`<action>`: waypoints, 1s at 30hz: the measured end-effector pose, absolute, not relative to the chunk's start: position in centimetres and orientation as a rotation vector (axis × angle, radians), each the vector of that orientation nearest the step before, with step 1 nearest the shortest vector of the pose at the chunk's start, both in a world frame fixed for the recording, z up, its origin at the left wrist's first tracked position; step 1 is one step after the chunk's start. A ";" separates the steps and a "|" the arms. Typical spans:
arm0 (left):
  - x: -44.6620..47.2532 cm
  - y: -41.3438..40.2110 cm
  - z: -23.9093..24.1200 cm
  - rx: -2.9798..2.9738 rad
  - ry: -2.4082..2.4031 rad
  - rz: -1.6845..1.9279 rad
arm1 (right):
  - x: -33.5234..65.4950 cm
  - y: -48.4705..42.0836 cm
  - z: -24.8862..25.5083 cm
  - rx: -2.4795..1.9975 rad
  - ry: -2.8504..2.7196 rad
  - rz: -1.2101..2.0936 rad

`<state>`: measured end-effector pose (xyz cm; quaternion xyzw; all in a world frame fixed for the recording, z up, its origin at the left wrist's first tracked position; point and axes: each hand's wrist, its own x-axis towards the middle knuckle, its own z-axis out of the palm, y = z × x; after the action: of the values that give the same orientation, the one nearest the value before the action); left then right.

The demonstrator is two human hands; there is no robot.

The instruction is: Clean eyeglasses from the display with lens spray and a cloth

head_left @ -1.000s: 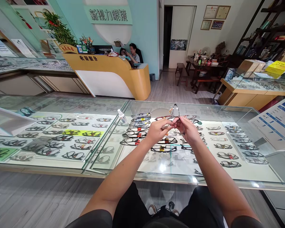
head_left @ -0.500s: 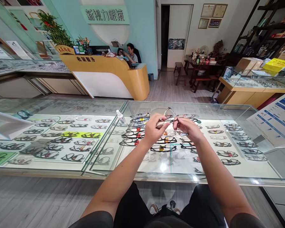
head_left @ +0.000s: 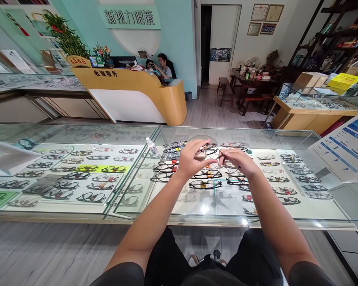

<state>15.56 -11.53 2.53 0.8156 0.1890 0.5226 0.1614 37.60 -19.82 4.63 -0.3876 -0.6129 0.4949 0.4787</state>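
Observation:
Both my hands hold a thin-framed pair of glasses point(head_left: 217, 155) just above the glass top of a display counter point(head_left: 256, 216). My left hand point(head_left: 192, 158) has its fingers closed on the left part of the frame. My right hand point(head_left: 237, 159) pinches the right part, with a lens showing below its fingers. Under the glass lie several rows of spectacle frames point(head_left: 205, 184). A small white bottle point(head_left: 152, 146) stands on the counter to the left of my hands.
A second glass case point(head_left: 62, 167) adjoins on the left. Behind it a yellow reception desk point(head_left: 155, 93) has two people seated. A brochure stand point(head_left: 343, 147) stands at right. Wooden table, benches and shelves fill the back right.
The glasses were held upright, higher above the counter; now both hands have lowered and tipped them flatter toward the glass top.

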 end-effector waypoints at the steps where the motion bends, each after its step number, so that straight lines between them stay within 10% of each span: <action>1: 15.5 -11.6 2.6 2.315 0.551 1.532 | 37.7 -19.8 4.5 -0.948 -1.468 1.169; 15: 16.3 -12.1 14.3 1.945 0.816 2.051 | 35.8 -22.7 15.9 -1.151 -1.446 -0.024; 30: 14.2 -13.7 15.5 2.109 0.889 1.998 | 35.2 -22.8 15.9 -1.253 -1.463 -0.096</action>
<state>14.16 -13.71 15.54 0.6932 0.2921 0.6569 0.0517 35.22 -22.83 15.89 -0.5336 -0.6234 -0.0409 0.5700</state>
